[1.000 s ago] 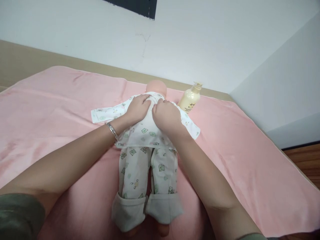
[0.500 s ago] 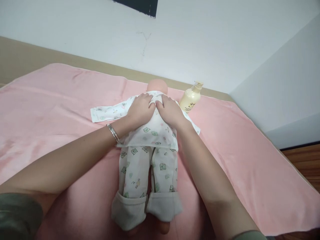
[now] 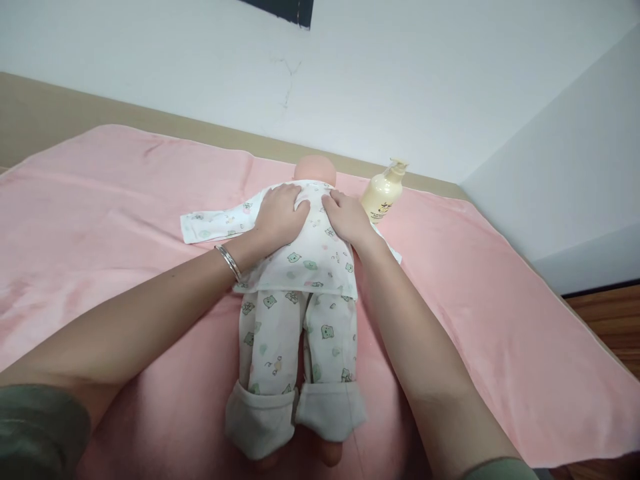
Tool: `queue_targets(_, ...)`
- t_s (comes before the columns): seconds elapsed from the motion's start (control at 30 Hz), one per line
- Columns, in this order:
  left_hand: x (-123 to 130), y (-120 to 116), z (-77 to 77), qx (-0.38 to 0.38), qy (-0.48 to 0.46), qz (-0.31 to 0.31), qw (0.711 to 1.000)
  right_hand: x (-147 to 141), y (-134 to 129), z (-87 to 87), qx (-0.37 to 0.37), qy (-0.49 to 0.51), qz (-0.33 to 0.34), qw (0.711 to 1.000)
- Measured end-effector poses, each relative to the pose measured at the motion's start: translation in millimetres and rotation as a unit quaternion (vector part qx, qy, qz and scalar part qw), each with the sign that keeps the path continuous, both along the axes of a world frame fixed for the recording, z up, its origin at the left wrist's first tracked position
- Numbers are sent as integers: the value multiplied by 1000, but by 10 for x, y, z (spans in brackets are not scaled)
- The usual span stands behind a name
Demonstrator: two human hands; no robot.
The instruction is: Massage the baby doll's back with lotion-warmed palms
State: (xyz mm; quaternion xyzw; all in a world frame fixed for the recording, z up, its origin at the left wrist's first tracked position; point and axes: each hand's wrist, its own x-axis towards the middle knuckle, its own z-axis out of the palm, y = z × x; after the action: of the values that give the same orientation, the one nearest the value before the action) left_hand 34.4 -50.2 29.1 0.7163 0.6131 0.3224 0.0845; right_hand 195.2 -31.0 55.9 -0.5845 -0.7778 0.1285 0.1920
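A baby doll (image 3: 314, 170) lies stretched out with its head away from me, wearing a white printed top (image 3: 315, 257) and matching trousers (image 3: 327, 340) with turned-up cuffs. The back of a bald head seems to show; no face is visible. My left hand (image 3: 283, 213) rests flat on the upper left of the top, fingers pointing toward the head. On the upper right, my right hand (image 3: 347, 217) lies flat on the cloth in the same way. Neither hand grips anything. The doll's left-side sleeve (image 3: 215, 227) reaches out sideways, while my right arm partly covers the other sleeve.
A pale yellow pump bottle (image 3: 383, 195) stands just beyond my right hand. Under everything spreads a pink blanket (image 3: 500, 320) over a surface with a beige edge (image 3: 210, 133). Behind it rises a white wall (image 3: 390, 80). Wood-toned flooring (image 3: 607, 320) shows at the right.
My two hands have slid apart sideways over the top, the right one further right, opening a gap between my thumbs. The doll and the bottle stay in place.
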Motion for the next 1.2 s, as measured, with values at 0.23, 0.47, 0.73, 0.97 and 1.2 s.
queue_targets(0.23,44,-62,13,6,12,12,1000,22,44,-76,7,9,15,1000)
queue_targets(0.47,249,-349,72,-9,51,-29,998,82,35,-4,-8,25,21,999)
queue_targets(0.73,13,-5,118,-51,-26,-18,998,-233,-334,171,45,-201,4,979)
queue_targets(0.97,34,-42,88,-27,35,13,999,-196,-256,116,25,-135,8,991)
queue_targets(1.2,254,-343,83,30,119,-6,992,-32,-18,47,6,-41,25,999)
